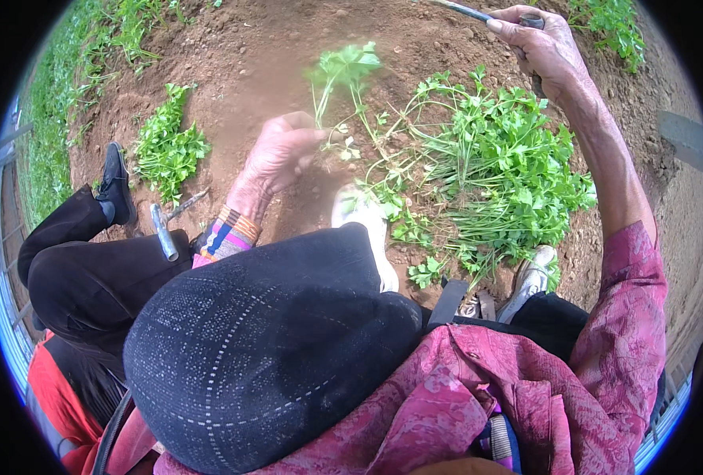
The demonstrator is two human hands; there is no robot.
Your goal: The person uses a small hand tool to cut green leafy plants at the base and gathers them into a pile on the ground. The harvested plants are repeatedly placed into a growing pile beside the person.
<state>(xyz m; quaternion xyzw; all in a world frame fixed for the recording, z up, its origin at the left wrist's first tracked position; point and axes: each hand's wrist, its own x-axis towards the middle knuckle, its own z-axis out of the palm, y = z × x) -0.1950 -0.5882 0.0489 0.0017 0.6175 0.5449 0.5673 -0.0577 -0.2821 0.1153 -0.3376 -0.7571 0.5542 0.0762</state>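
Note:
My left hand [281,149] pinches a small leafy green plant [346,65], possibly celery or parsley, by the base of its stems. Its leaves are blurred, and a few pale leaflets hang by the fingertips. Raised at the upper right, my right hand [541,50] is closed around the handle of a hand tool [465,9] with a thin metal shaft; the shaft's far end is near the top rim of the view. Between the hands and my feet, a large heap of pulled green plants [500,154] lies on the soil, with stems and thin roots towards the left.
A co-worker's dark-trousered leg [108,285] and black shoe [116,184] are close on my left. A T-handled metal tool [164,231] stands out beside that knee. Beyond lies a smaller green bunch [172,145]. My white shoe [363,219] borders the heap; growing plants [48,142] line the far left.

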